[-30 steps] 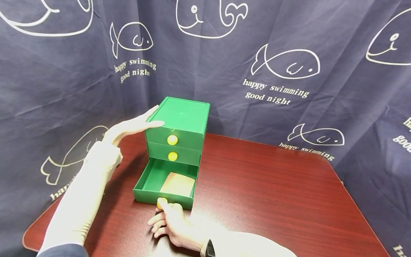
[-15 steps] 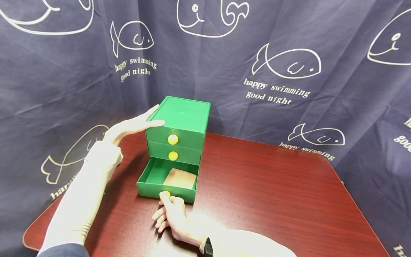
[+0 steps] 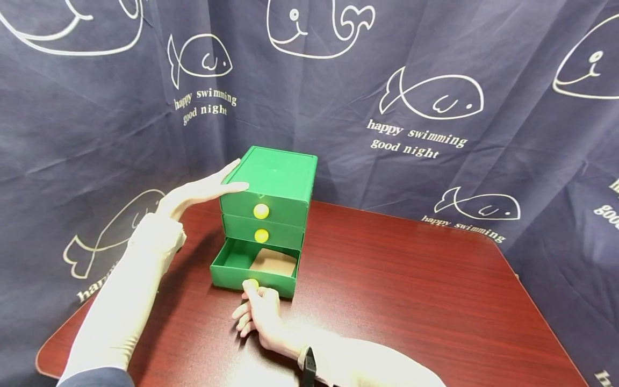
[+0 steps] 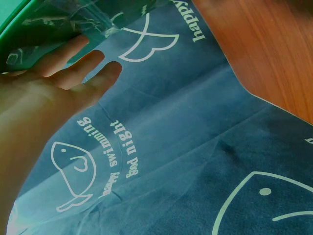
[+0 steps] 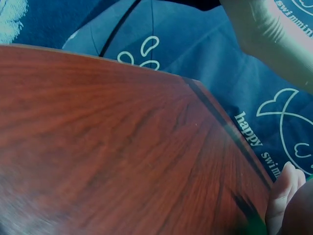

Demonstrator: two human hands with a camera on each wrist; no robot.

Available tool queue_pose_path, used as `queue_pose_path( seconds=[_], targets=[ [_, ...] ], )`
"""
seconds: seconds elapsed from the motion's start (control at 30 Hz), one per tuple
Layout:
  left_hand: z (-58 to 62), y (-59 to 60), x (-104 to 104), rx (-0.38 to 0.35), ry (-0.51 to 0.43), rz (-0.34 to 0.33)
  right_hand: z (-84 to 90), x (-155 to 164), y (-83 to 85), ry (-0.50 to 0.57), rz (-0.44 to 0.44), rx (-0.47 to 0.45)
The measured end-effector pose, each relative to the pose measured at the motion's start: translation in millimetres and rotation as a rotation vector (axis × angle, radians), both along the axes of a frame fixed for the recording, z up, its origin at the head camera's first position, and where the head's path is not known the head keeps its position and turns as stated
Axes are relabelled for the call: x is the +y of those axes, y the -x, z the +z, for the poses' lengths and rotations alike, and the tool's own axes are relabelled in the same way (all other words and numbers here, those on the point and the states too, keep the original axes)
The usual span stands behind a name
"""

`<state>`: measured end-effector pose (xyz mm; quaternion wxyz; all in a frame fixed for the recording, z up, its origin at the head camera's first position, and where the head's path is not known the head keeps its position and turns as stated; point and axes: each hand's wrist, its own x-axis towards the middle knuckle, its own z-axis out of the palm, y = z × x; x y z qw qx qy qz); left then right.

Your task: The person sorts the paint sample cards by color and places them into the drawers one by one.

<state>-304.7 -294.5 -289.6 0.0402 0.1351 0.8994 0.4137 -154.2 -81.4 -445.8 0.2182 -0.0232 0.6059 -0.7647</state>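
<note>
A green drawer cabinet (image 3: 276, 173) with three stacked drawers stands on the table. My left hand (image 3: 199, 190) rests along its top left edge, thumb on top and fingers stretched out; the left wrist view shows those fingers (image 4: 83, 63) spread against the green side. The bottom drawer (image 3: 226, 276) is partly pulled out and holds a flat tan, cardboard-like piece (image 3: 274, 262) at its right. My right hand (image 3: 267, 318) pinches that drawer's yellow knob (image 3: 253, 283) between thumb and index finger, the other fingers loosely bent. Only part of the right hand (image 5: 281, 196) shows in the right wrist view.
The two upper drawers are closed, with yellow knobs on the top drawer (image 3: 261, 211) and middle drawer (image 3: 261, 235). Beneath everything is a reddish-brown wooden table (image 3: 411, 290). A dark blue curtain (image 3: 333, 113) with white fish drawings hangs close behind the table and along its left.
The bottom drawer has slid partway inward, my right hand moving forward with its knob. The tan piece has gone in with it. My left hand has stayed on the cabinet.
</note>
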Motion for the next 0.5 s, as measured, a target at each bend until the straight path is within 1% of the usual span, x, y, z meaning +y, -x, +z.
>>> queue_pose_path(
  seconds=[0.27, 0.5],
  targets=[
    [0.4, 1.6, -1, 0.001, 0.042, 0.011, 0.6, -4, 13.4, -0.013, -0.031, 0.007],
    [0.8, -0.6, -1, -0.013, 0.036, 0.021, -0.3, -6, 24.8, -0.002, -0.05, 0.012]
  ],
)
